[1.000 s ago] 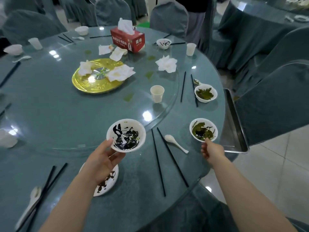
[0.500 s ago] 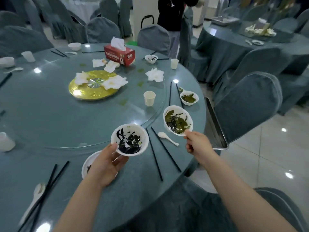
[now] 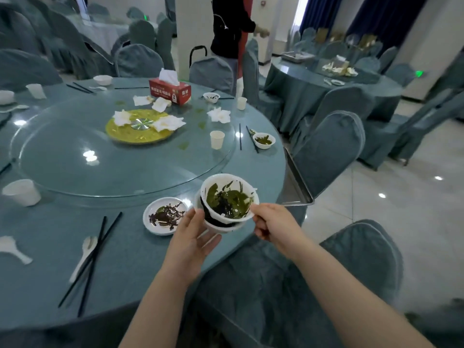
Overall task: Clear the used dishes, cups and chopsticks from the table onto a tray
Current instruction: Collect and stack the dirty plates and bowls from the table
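Round banquet worktop [image 3: 120, 267] under a teal cloth, seen from the near edge outward. Nearest the viewer, the left hand [image 3: 193, 237] cups the lower bowl [image 3: 221, 226] from beneath, fingers curled up round its base; the right hand [image 3: 272, 226] pinches the rim of the upper bowl [image 3: 229, 199], which sits tilted and only partly seated inside the lower one. Both bowls hang in the air over the worktop's edge and carry wet green and dark residue. Probable failure: because the upper bowl rests askew on a slick film, it may slide or tip as the pair moves, spilling residue onto the cloth or the covered chair [image 3: 313, 285] below. A rim pinch alone gives little hold against such a slip. Just left of the bowls lies a soiled small plate [image 3: 164, 216]; further left, chopsticks [image 3: 93, 259] cross a white spoon [image 3: 84, 252], not yet collected. To the right, the metal tray [image 3: 297, 183] overhangs the worktop's edge beside a chair [image 3: 329, 151]; weight set on its outer part could tip it. Beyond, a paper cup [image 3: 217, 139] stands on the glass turntable [image 3: 120, 156], and a third bowl with greens [image 3: 264, 140] waits beside more chopsticks. Farthest, a tissue box [image 3: 170, 92] and a standing person [image 3: 229, 28].
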The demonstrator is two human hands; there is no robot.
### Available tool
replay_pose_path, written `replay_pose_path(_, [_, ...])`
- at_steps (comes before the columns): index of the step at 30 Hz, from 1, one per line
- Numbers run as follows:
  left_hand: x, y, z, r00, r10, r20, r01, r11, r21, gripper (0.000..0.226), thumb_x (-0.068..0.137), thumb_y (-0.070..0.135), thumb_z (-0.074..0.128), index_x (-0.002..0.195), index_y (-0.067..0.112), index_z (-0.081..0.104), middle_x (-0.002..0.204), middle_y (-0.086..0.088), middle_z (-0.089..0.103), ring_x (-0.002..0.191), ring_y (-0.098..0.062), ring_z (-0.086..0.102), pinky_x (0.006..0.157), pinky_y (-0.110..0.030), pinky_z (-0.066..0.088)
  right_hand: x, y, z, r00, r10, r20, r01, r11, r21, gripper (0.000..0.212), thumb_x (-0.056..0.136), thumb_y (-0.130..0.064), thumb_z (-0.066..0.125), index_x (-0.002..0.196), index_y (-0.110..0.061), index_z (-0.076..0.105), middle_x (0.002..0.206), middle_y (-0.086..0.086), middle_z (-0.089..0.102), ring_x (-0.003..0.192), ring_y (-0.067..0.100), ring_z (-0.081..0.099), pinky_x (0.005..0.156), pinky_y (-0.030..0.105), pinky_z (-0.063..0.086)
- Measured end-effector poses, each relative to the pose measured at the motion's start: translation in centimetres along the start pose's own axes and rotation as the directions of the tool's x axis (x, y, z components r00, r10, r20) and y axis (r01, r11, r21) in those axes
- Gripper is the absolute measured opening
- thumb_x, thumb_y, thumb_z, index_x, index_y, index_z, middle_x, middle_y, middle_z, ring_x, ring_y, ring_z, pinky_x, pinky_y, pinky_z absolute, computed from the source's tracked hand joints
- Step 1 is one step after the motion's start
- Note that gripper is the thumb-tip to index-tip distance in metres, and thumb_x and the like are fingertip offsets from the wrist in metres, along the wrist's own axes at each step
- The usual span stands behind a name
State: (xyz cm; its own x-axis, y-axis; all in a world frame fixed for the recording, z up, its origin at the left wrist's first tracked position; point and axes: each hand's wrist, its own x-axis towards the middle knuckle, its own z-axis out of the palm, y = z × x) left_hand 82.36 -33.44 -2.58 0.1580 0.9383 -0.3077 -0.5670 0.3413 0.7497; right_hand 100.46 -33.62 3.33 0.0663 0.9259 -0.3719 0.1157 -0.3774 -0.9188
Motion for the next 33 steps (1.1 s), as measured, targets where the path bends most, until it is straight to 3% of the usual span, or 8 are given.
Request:
replay_pose_path(4, [-2.4,-2.0,2.0,0.999,-0.021,0.048,0.022,1.000,-0.009,0.031,0.086,0.035,0.060,0.116,0.027,0.061,0.106,-0.001,0.072,0.091,-0.020,0.070,0.074,-0.034,0.057,-2.8,2.6,-1.4,0.988,0.003,-0.157,-0.021,0.993,-0.115,0.026,0.092,-0.029,0.056,0.069,-0.016,0.054,0.053,-0.005,0.050,0.052,0.016,0.048,0.051,0.026,0.041])
replay_pose_path(6, [-3.1,-2.7,3.2,0.997,-0.046,0.066,0.046,0.999,-0.001,0.031,0.091,0.032,0.056,0.121,0.025,0.058,0.111,-0.005,0.070,0.097,-0.024,0.068,0.081,-0.039,0.055,-3.8,3.3,-2.6,0.971,-0.001,-0.238,-0.036,0.988,-0.150,0.014,0.088,-0.031,0.061,0.091,-0.018,0.057,0.078,-0.001,0.063,0.063,0.016,0.059,0.054,0.027,0.050])
replay_pose_path(8, [-3.4,-3.3,4.5,0.992,-0.075,0.103,0.072,0.997,0.032,0.031,0.092,0.034,0.055,0.121,0.024,0.059,0.113,-0.008,0.069,0.096,-0.024,0.068,0.083,-0.041,0.055,-4.3,3.6,-3.9,0.971,0.017,-0.239,-0.039,0.995,-0.089,0.020,0.088,-0.024,0.061,0.106,-0.019,0.055,0.097,0.004,0.067,0.070,0.019,0.066,0.056,0.028,0.054])
replay_pose_path(13, [-3.5,-5.1,8.1,0.964,-0.144,0.225,0.117,0.985,0.127,0.030,0.080,0.053,0.059,0.102,0.036,0.070,0.109,-0.005,0.071,0.100,-0.023,0.069,0.079,-0.040,0.055,-5.7,4.0,-8.5,0.970,-0.003,-0.243,0.012,0.999,0.035,0.017,0.087,-0.005,0.055,0.096,-0.016,0.063,0.092,0.010,0.072,0.076,0.025,0.069,0.062,0.032,0.059])
replay_pose_path(17, [-2.8,-8.9,13.3,0.927,-0.193,0.322,0.136,0.972,0.193,0.051,0.074,0.037,0.067,0.124,0.031,0.057,0.119,-0.005,0.067,0.107,-0.025,0.066,0.081,-0.042,0.056,-7.1,5.3,-14.9,0.957,0.004,-0.291,0.031,0.993,0.116,0.021,0.085,-0.001,0.060,0.102,-0.015,0.061,0.093,0.008,0.069,0.062,0.013,0.071,0.052,0.021,0.053])
replay_pose_path(21, [-2.1,-14.3,21.0,0.896,-0.246,0.368,0.175,0.960,0.216,0.047,0.080,0.023,0.064,0.127,0.026,0.055,0.123,-0.009,0.065,0.110,-0.029,0.064,0.088,-0.045,0.054,-8.8,7.1,-24.1,0.942,0.043,-0.333,0.028,0.979,0.204,0.018,0.088,-0.014,0.064,0.106,-0.012,0.064,0.086,0.008,0.071,0.059,0.013,0.066,0.058,0.025,0.054])
replay_pose_path(25, [-1.9,-20.3,28.9,0.894,-0.287,0.345,0.217,0.949,0.229,0.052,0.074,0.019,0.067,0.125,0.023,0.058,0.118,-0.012,0.066,0.101,-0.029,0.067,0.075,-0.040,0.058,-10.7,8.3,-34.3,0.928,0.095,-0.361,-0.009,0.972,0.233,0.020,0.093,-0.023,0.059,0.100,-0.006,0.066,0.082,0.010,0.067,0.061,0.019,0.061,0.062,0.029,0.056])
replay_pose_path(33, [0.7,-28.7,38.7,0.921,-0.334,0.202,0.321,0.942,0.096,0.042,0.081,0.014,0.062,0.122,0.018,0.060,0.120,-0.018,0.062,0.110,-0.037,0.060,0.086,-0.045,0.056,-11.8,11.0,-49.6,0.900,0.130,-0.415,-0.019,0.965,0.260,0.023,0.092,-0.024,0.057,0.105,-0.006,0.065,0.086,0.007,0.066,0.067,0.021,0.063,0.063,0.028,0.053])
